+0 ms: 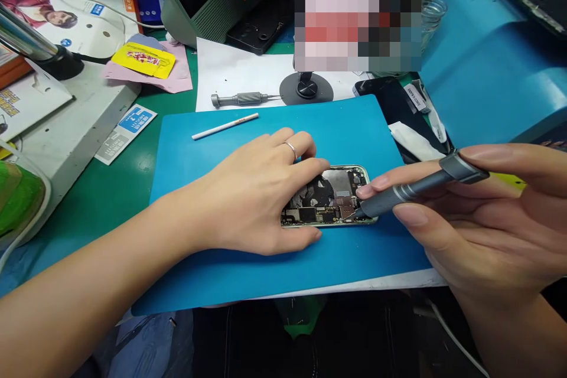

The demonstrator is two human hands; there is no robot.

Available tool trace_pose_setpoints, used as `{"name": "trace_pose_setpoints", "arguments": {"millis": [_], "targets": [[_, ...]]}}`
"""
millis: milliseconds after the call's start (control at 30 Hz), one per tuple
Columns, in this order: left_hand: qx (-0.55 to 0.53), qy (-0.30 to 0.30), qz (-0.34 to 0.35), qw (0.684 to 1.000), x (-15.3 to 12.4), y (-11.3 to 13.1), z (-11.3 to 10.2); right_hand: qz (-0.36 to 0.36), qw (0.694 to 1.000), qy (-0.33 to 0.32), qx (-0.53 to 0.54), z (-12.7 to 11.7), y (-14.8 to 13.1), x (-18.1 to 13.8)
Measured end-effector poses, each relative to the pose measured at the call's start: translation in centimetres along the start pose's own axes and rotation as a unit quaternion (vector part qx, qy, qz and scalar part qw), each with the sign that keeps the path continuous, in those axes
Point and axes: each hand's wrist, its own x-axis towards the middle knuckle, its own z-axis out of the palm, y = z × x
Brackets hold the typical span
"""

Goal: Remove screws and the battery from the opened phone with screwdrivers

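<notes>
An opened smartphone (343,180) lies flat on a blue mat (248,274), its circuit board and inner parts showing. My left hand (261,195), with a ring on one finger, is closed across the phone's left end, thumb at the near edge and fingers at the far edge; it covers that end. In my right hand (478,218) is a dark grey precision screwdriver (411,189), gripped between thumb and fingers and tilted. Its thin tip reaches the lower right part of the phone's inside; whether it sits in a screw I cannot tell.
Beyond the phone, a white stick (225,127) lies on the mat. Behind the mat are a second screwdriver (243,98) on white paper (239,65) and a round black stand base (325,94). A dark phone (383,94) lies at the back right, near a large blue object (478,65).
</notes>
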Motion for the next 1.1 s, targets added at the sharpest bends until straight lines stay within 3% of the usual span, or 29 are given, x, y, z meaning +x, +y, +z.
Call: {"name": "trace_pose_setpoints", "arguments": {"millis": [1100], "targets": [[0.019,-0.004,0.004,1.0,0.03,-0.29,0.15,-0.004,1.0,0.014,-0.011,0.07,0.1,0.4]]}}
